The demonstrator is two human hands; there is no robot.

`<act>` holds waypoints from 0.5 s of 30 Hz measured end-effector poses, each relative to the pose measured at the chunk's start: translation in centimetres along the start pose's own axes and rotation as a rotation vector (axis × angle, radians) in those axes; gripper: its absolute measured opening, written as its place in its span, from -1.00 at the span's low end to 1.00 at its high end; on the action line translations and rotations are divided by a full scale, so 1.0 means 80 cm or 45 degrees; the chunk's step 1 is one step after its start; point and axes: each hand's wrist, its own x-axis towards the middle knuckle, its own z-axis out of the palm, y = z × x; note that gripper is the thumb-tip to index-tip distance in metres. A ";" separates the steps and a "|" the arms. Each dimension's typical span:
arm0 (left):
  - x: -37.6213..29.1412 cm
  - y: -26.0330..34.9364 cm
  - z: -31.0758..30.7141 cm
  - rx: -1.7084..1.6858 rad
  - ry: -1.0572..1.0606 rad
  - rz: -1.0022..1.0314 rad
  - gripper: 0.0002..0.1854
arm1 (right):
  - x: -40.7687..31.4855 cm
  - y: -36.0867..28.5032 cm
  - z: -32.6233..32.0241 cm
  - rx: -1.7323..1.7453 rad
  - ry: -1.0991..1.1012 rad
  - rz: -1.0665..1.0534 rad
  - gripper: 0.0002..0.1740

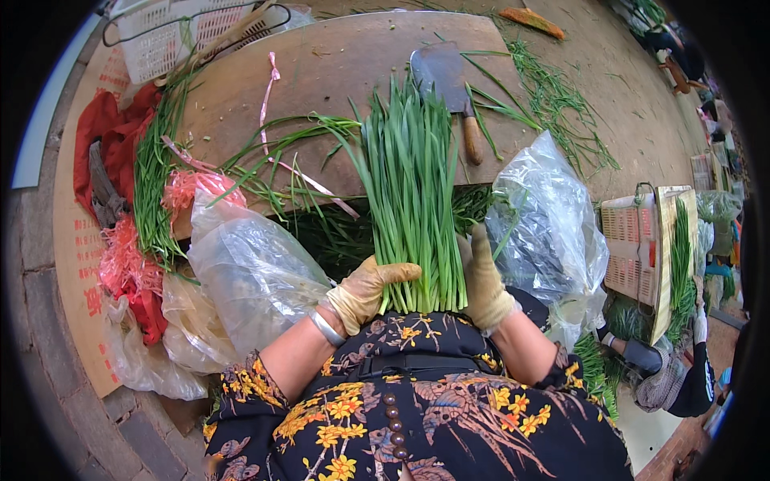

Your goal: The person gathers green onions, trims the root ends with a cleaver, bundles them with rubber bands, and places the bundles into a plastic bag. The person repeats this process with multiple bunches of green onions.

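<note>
A thick bunch of garlic chives (415,198) stands before my body, its pale cut ends towards me and its green tips over the board. My left hand (367,291), in a yellowed work glove, grips the left side near the stem ends, thumb across the front. On the other side my gloved right hand (486,282) presses against the stems, its thumb pointing up; its other fingers are mostly hidden behind the bunch. Just past the tips, a cleaver (439,75) with a wooden handle lies on the wooden board (325,66). Pink plastic ties (264,111) lie there too.
Clear plastic bags (252,270) hang left, and another bag (544,222) sits right of the board. Loose chives (153,180) line the left edge. A white plastic crate (156,36) stands far left. At right, a person (668,373) sits near another crate (628,249).
</note>
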 end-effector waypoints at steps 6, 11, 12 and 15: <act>0.008 0.015 0.071 0.583 0.147 0.435 -0.46 | -0.011 -0.006 0.039 -0.263 0.187 -0.126 -0.48; -0.025 0.075 0.167 1.265 0.178 0.711 -0.47 | -0.031 -0.042 0.093 -0.206 0.069 -0.578 -0.54; -0.009 0.080 0.166 1.127 0.161 0.725 -0.44 | -0.017 -0.041 0.091 -0.172 0.032 -0.663 -0.61; 0.006 0.074 0.157 0.792 0.347 0.487 -0.52 | 0.001 -0.026 0.072 -0.187 0.169 -0.367 -0.61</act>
